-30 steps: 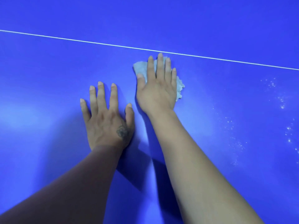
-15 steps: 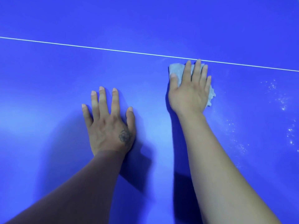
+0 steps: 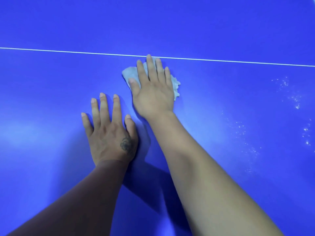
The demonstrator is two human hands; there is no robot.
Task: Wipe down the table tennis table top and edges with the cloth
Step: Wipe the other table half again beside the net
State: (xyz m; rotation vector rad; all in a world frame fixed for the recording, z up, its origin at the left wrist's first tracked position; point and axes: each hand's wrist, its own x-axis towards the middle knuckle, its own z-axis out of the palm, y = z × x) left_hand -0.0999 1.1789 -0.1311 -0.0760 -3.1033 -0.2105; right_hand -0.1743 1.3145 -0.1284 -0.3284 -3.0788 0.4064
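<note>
The blue table tennis table top [image 3: 51, 99] fills the view, with a thin white line [image 3: 68, 51] crossing it from left to right. A pale crumpled cloth [image 3: 130, 74] lies just below that line. My right hand [image 3: 153, 92] presses flat on the cloth with straight fingers, the fingertips reaching the line; most of the cloth is hidden under the palm. My left hand [image 3: 110, 133] rests flat on the bare table, fingers spread, just left of and nearer than the right hand.
White dusty specks [image 3: 245, 133] are scattered over the table top at the right, and more specks [image 3: 289, 92] lie further right. No table edge shows in the view.
My right hand slid the cloth to the right along the line, then back to the left. My left hand has stayed planted on the table.
</note>
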